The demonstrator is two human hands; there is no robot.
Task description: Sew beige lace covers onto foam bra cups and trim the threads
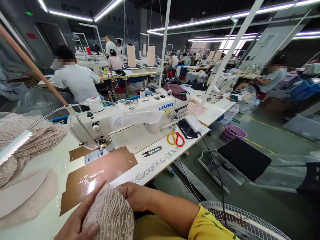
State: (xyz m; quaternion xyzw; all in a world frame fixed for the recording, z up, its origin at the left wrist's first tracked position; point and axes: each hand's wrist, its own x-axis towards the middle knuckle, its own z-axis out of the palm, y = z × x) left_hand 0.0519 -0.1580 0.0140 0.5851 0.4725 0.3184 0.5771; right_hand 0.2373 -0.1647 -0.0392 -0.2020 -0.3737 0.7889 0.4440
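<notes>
lace is held at the near edge of the tabletop. its left side is gripped by the left hand, with the thumb laid on top and the index finger stretched along the edge. its upper right edge is gripped by the right hand, whose fingertips are partly hidden. just beyond the left hand, a brown sheet is spread, and farther beyond it the machine is set. past the right hand, snips are laid near a ruler, with scissors and a phone placed farther off to the right. to the left of the left hand, a pale panel is laid flat, with a lace pile heaped beyond it. to the right of the right hand, a fan is partly covered by a yellow sleeve.
</notes>
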